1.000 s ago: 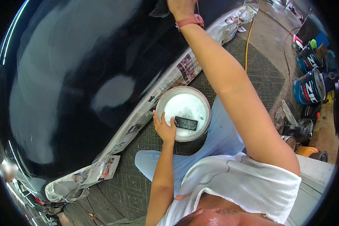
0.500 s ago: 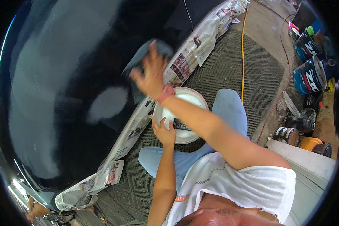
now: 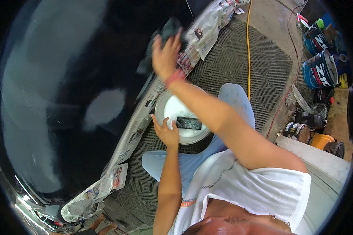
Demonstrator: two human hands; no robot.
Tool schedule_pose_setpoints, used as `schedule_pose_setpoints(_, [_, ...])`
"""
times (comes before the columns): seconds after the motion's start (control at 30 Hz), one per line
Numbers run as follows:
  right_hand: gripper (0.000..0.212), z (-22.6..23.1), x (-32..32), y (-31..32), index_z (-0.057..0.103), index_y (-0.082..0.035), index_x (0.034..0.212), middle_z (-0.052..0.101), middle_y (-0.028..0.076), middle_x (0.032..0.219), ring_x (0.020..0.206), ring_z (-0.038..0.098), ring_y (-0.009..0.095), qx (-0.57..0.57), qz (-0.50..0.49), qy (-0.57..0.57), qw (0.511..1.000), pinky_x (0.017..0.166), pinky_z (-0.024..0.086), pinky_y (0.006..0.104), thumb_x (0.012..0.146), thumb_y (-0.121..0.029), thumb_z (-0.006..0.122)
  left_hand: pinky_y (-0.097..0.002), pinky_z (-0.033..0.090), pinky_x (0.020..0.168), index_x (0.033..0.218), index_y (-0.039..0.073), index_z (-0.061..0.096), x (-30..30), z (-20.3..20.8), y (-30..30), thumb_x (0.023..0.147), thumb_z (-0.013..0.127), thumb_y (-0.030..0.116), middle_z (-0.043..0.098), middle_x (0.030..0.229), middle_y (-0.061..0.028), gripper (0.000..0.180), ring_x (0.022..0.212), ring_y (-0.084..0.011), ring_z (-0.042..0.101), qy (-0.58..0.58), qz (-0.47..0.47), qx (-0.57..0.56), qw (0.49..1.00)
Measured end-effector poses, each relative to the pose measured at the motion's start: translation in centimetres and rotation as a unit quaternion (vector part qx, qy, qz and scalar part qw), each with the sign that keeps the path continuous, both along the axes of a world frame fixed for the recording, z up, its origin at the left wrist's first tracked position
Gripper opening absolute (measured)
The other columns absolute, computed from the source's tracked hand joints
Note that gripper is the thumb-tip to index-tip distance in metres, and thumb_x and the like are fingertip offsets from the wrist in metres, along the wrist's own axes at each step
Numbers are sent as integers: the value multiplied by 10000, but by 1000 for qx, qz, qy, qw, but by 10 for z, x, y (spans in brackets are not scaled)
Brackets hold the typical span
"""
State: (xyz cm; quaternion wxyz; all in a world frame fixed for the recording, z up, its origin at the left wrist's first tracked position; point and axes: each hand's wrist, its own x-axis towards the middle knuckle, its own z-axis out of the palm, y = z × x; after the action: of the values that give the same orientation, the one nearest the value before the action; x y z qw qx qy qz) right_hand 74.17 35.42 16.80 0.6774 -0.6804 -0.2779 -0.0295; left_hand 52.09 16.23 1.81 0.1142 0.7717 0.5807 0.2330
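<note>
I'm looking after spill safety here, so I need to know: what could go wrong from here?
The bucket might tip and spill its white foam if the left hand, at its rim, pulls on it. The right hand is close to the newspaper along the dark panel's edge and could snag it. The dark block in the bucket could slip deeper into the foam.

White lettering (image 3: 321, 73) (large) on blue pails (image 3: 319, 70)

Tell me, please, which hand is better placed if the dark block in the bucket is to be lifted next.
Probably the left hand: it is at the rim of the bucket, close beside the dark block, while the right hand is farther off, over the dark panel.
</note>
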Motion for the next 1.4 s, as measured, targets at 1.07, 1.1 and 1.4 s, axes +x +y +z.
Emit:
schedule_pose_setpoints(1.07, [958, 4, -262, -70, 256, 194, 1586, 269, 403, 1686, 1584, 313, 474, -143, 221, 601, 755, 1303, 274, 484, 1113, -628, 393, -510, 388, 1225, 1125, 19, 785, 0, 7, -5, 942, 767, 237, 385, 1713, -185, 285, 1501, -456, 430, 2, 34, -4, 999])
schedule_pose_setpoints(1.1, [953, 12, -267, -73, 239, 193, 1593, 250, 406, 1692, 1594, 295, 468, -131, 247, 604, 746, 1307, 266, 487, 1114, -612, 412, -505, 383, 1231, 1124, 27, 788, 1, 8, 0, 945, 761, 250, 375, 1719, -189, 288, 1507, -459, 422, 0, 26, -33, 999])
schedule_pose_setpoints(1.4, [516, 53, -40, -13, 568, 112, 1266, 626, 310, 1340, 1213, 587, 418, -75, 113, -61, 989, 1103, 436, 533, 1075, -359, 657, -523, 443, 1158, 1101, 52, 809, -8, -4, -3, 862, 829, 217, 323, 1746, -154, 291, 1491, -416, 442, -54, 51, -13, 997])
